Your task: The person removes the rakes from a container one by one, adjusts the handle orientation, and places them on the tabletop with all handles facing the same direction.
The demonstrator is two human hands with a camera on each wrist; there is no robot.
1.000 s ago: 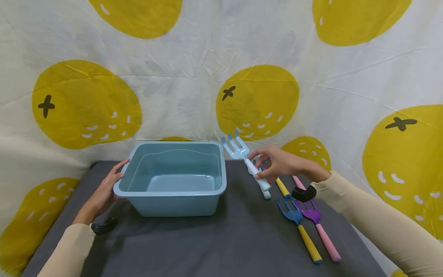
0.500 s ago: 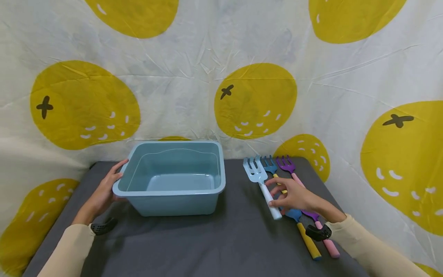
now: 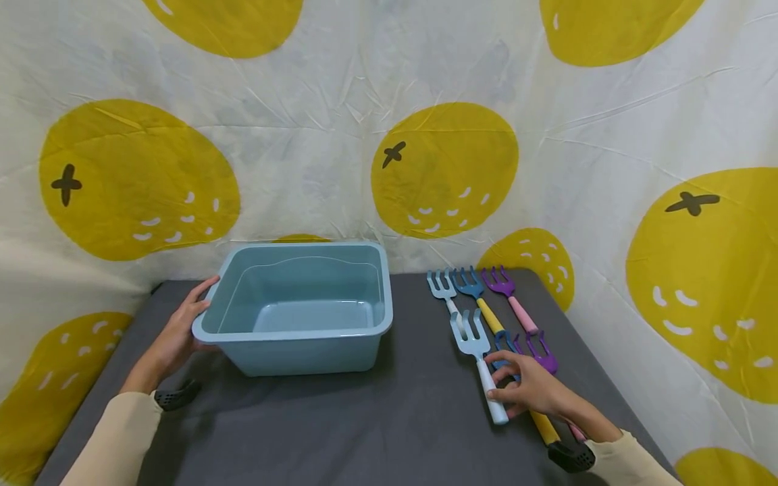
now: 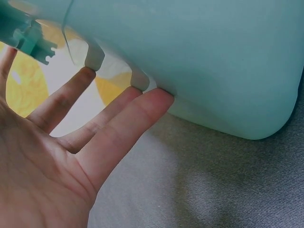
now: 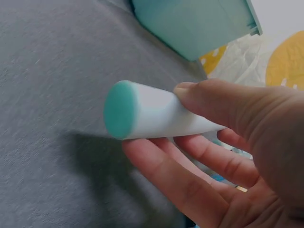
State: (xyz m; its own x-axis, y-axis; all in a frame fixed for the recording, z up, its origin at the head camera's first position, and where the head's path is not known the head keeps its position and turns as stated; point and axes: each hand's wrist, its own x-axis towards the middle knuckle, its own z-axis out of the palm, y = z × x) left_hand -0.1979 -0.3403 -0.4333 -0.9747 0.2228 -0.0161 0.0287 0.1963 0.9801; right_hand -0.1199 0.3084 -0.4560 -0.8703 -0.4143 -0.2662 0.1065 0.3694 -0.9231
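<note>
In the lower right of the head view, the right hand (image 3: 530,393) is pinching the white handle of a light blue toy fork (image 3: 480,361), whose tines are pointing toward the backdrop. The right wrist view is showing the grip closely: the thumb (image 5: 223,102) is pressing on top of the handle while the other fingers (image 5: 178,178) are curling beneath it, and the teal end cap (image 5: 119,110) is sticking out past the fingertips, just above the grey tabletop (image 5: 52,95). Just right of this fork, a blue fork with a yellow handle (image 3: 535,415) and a purple fork (image 3: 537,349) are lying partly hidden by the hand. Farther back, three more forks are lying side by side: a light blue one (image 3: 442,287), a blue one with a yellow handle (image 3: 477,297) and a purple one with a pink handle (image 3: 510,293). Left of centre, the left hand (image 3: 176,334) is resting against the side of the light blue tub (image 3: 298,307); in the left wrist view its fingers (image 4: 128,126) are lying straight and slightly spread, with the tips touching the tub wall (image 4: 213,61) under the rim.
</note>
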